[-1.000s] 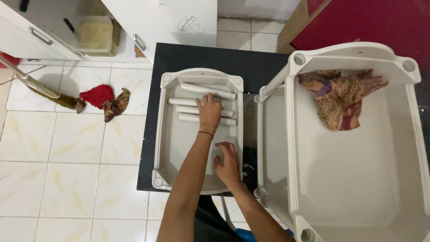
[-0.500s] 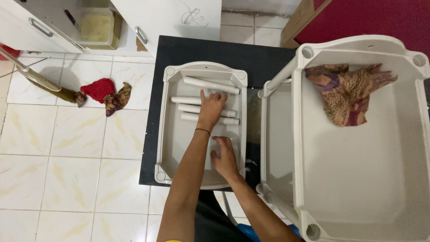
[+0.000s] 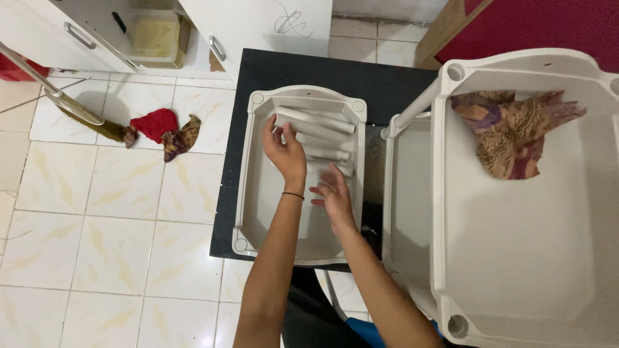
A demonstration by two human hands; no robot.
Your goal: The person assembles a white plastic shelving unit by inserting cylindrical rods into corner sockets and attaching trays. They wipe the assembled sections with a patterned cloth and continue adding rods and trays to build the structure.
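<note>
The shallow grey plastic tray sits on a small black counter, its raised rim close round both hands and a taller grey shelf unit just beside its right edge. Several pale grey plastic tubes lie in its far half, long axes running roughly left to right, slightly slanted. The left hand curls round the tubes' left ends, while the right hand hovers open-fingered just nearer, holding nothing.

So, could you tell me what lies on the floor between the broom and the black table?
In the head view, a red cloth and a patterned brown rag lie on the tiles between the broom and the black table.
</note>
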